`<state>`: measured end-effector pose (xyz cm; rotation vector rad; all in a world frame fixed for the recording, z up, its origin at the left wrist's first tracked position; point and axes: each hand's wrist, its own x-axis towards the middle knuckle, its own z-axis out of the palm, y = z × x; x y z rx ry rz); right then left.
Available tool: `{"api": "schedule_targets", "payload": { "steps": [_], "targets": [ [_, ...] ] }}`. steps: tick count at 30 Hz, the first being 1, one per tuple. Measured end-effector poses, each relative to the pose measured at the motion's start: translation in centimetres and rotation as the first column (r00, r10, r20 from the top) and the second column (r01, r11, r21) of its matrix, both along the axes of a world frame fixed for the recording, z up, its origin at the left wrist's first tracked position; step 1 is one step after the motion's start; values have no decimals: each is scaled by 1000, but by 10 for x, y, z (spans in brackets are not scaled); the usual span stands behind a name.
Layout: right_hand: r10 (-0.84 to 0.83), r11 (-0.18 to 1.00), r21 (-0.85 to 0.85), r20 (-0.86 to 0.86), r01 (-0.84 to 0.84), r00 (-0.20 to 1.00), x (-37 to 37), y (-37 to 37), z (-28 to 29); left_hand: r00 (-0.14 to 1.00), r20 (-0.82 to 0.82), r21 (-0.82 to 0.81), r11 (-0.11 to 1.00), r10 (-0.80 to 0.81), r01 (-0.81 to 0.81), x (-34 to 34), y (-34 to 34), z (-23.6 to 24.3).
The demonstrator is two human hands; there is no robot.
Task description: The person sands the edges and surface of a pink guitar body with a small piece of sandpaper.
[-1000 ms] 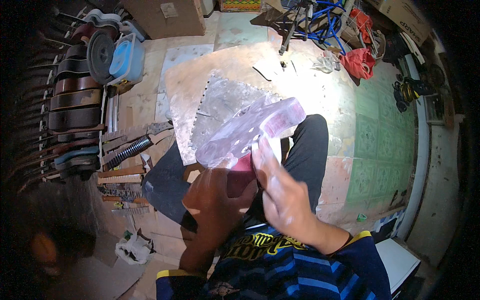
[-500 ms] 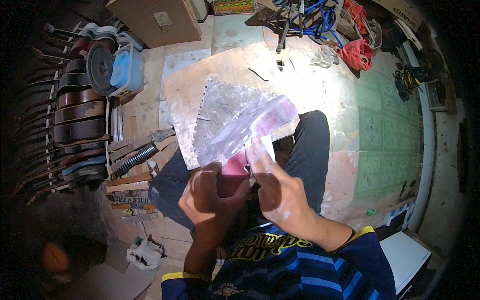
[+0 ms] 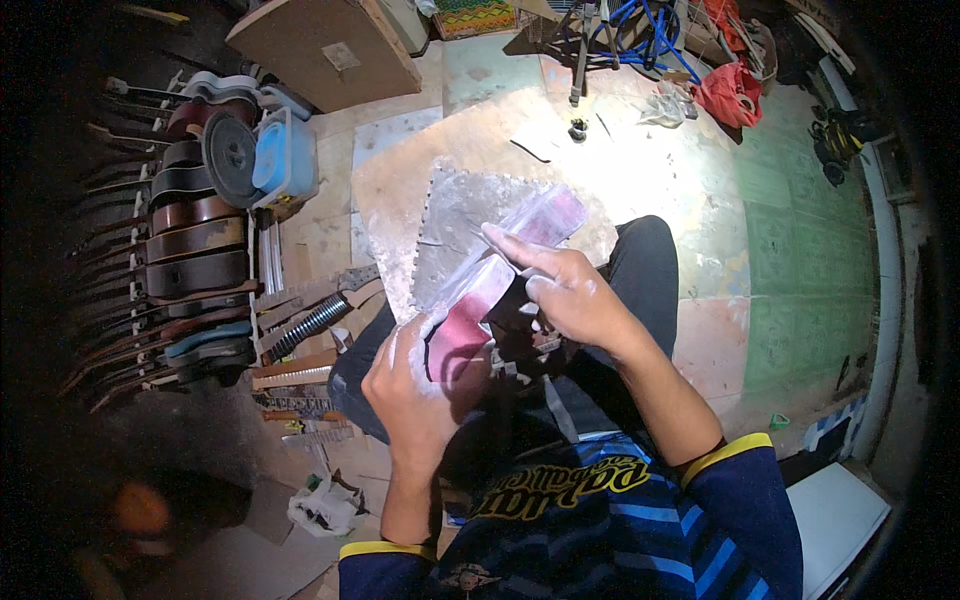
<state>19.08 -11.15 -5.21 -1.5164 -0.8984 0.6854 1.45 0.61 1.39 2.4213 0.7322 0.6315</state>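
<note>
In the head view, the dusty pink and red block (image 3: 485, 290) with curvy sides is in front of the person's lap. It hides one corner of the grey mat (image 3: 455, 210), which lies on a brown sheet (image 3: 395, 180) on the floor (image 3: 800, 245). The left hand (image 3: 405, 378) is wrapped around the near end of the block. The right hand (image 3: 578, 300) lays one long finger across the block and covers part of it; its other fingers are curled, and I cannot tell if it grips anything. A bent knee (image 3: 648, 245) is just beside the mat on the right.

On the left stands a row of guitars (image 3: 197, 270). Near them are a grey round lid (image 3: 229, 160) and a see-through tub (image 3: 297, 172) with something blue inside. A black coil (image 3: 308, 328) lies below. A big brown board (image 3: 325, 55) is at the top, and a blue hose (image 3: 655, 40) is farther right.

I count one block, one mat, one lid, one tub, one coil and one red bag (image 3: 728, 95). There is one white bag (image 3: 325, 507) at the lower left and one little green thing (image 3: 779, 421) on the right. The left side is dark, but there look to be at least six guitars.
</note>
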Motion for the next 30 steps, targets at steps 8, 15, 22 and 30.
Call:
{"api": "schedule_targets", "payload": {
  "steps": [8,15,22,30],
  "targets": [
    [-36,995,85,-137,48,990,-5,11,-11,970,-160,144,967,-185,209,15,15,21],
    [-99,993,-66,-39,96,994,-39,-14,22,960,-262,167,976,-94,141,24,5,19],
    [-53,980,-175,249,99,967,-44,-29,37,965,-259,197,976,-40,94,18,-8,14],
    [34,955,-280,436,99,899,-54,-30,47,960,-281,110,992,-23,56,21,-9,18]
  ]
}}
